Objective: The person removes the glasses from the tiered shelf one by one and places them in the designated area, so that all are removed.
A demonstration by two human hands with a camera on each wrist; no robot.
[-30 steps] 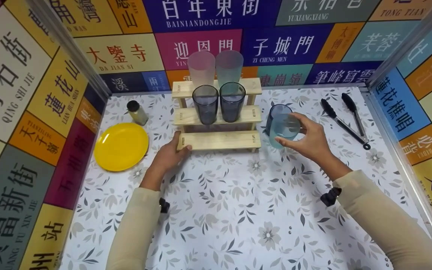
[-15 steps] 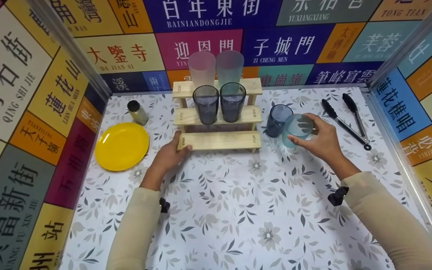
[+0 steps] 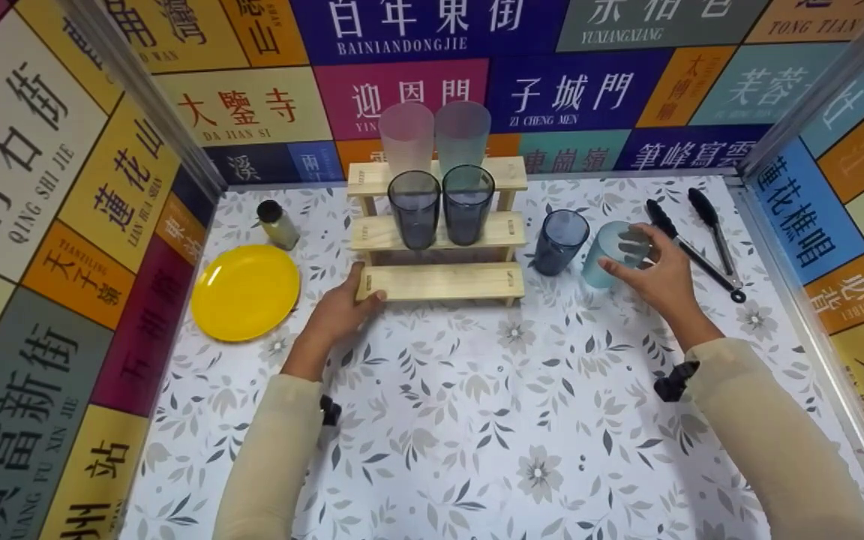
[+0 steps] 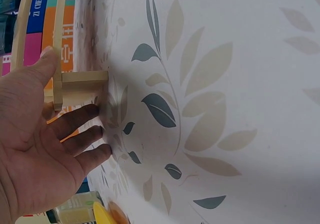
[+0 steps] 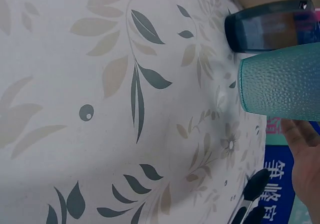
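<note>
My left hand [image 3: 340, 309] pinches the left end of the lowest step of a three-step wooden rack [image 3: 439, 282], thumb on top. In the left wrist view its other fingers [image 4: 82, 156] stretch out below the plank. At the right of the rack, a textured teal cup [image 3: 601, 255] stands upright on the table. My right hand [image 3: 661, 270] is right at its side, fingers spread and relaxed, thumb near the front. A dark blue-grey cup [image 3: 561, 241] stands just left of the teal cup [image 5: 280, 82].
Two dark cups [image 3: 415, 210] stand on the rack's middle step, two pale frosted cups [image 3: 407, 139] on the top one. Black-tipped tongs [image 3: 702, 251] lie at the right. A yellow plate [image 3: 245, 292] and a small black-capped bottle [image 3: 277, 225] are at the left. Printed panels surround the table.
The teal cup has moved right, away from the dark cup, and my right hand's fingers have loosened around it. My left hand has stayed on the rack.
</note>
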